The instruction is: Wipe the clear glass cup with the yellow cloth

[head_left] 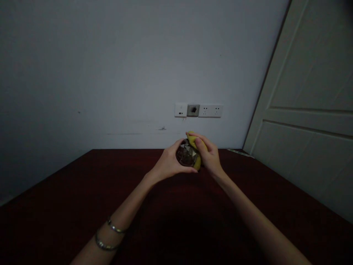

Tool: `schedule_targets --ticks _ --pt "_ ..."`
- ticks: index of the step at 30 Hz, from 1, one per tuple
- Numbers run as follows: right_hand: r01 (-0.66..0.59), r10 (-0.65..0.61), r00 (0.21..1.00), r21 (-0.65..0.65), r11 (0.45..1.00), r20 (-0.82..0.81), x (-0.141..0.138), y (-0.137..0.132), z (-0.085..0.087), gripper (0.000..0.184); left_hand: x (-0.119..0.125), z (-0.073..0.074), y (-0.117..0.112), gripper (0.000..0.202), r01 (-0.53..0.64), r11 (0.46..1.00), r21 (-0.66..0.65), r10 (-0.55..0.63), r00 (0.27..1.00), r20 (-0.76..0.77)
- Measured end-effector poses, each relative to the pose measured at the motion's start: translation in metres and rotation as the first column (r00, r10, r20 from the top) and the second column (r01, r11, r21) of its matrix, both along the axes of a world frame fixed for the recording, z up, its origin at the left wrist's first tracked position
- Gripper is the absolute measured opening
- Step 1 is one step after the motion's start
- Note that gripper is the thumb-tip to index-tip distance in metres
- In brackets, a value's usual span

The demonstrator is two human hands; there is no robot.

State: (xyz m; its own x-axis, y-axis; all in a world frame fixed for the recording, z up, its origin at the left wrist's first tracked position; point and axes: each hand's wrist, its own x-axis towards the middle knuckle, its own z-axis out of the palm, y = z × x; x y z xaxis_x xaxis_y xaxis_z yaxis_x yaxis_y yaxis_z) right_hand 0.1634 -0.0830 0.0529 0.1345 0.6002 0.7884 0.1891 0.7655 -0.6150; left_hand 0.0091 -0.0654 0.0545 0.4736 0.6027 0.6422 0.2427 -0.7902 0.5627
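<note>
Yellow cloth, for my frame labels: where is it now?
In the head view, the yellow cloth is just right of centre, gripped by the right hand against the right side of the faceted object in the left hand, below the wall sockets.

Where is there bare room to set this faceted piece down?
The dark red surface shows bare between left forearm and wall, and between right forearm and door. Crowded: the middle, where left hand holds the faceted piece, right hand the yellow cloth.
</note>
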Motion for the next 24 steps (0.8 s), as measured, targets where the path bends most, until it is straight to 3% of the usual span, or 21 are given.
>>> schedule_targets --ticks 2,7,10,12,16,18,21,24 --pt "0.013 -0.014 1.0 -0.021 1.0 -0.021 -0.001 0.001 0.0 0.028 0.001 0.0 -0.001 0.099 -0.017 1.0 -0.018 0.017 1.0 -0.002" --pt "0.103 -0.164 0.946 0.22 0.97 0.279 -0.003 -0.01 -0.003 0.024 0.002 -0.001 -0.001 0.079 -0.024 0.994 -0.102 0.025 1.0 0.008" --pt "0.07 -0.152 0.939 0.263 0.962 0.307 -0.002 -0.014 -0.002 0.025 0.001 0.0 -0.002 0.076 0.005 0.996 -0.084 -0.002 0.999 0.037" --pt "0.055 -0.104 0.97 0.217 0.975 0.22 -0.002 -0.012 0.0 0.023 0.001 0.001 -0.003 0.08 0.018 0.999 -0.04 -0.016 0.999 0.051" --pt "0.02 -0.02 1.0 0.007 1.0 -0.008 -0.004 -0.005 0.004 0.025 0.002 0.002 -0.004 0.089 -0.023 1.0 -0.003 0.023 0.999 0.037" --pt "0.036 -0.036 0.999 -0.028 0.999 -0.007 -0.005 -0.005 0.004 0.026 0.002 0.002 -0.004 0.086 -0.047 0.999 0.004 0.047 0.999 0.022" --pt "0.101 -0.117 0.978 0.096 0.99 0.172 -0.004 -0.009 0.004 0.023 0.002 0.0 -0.002 0.077 -0.056 0.998 0.03 0.056 0.998 0.007" --pt "0.095 -0.219 0.878 0.293 0.951 0.426 0.0 -0.014 0.003 0.026 0.002 -0.001 0.0 0.064 -0.07 0.997 0.014 0.07 0.998 -0.002"
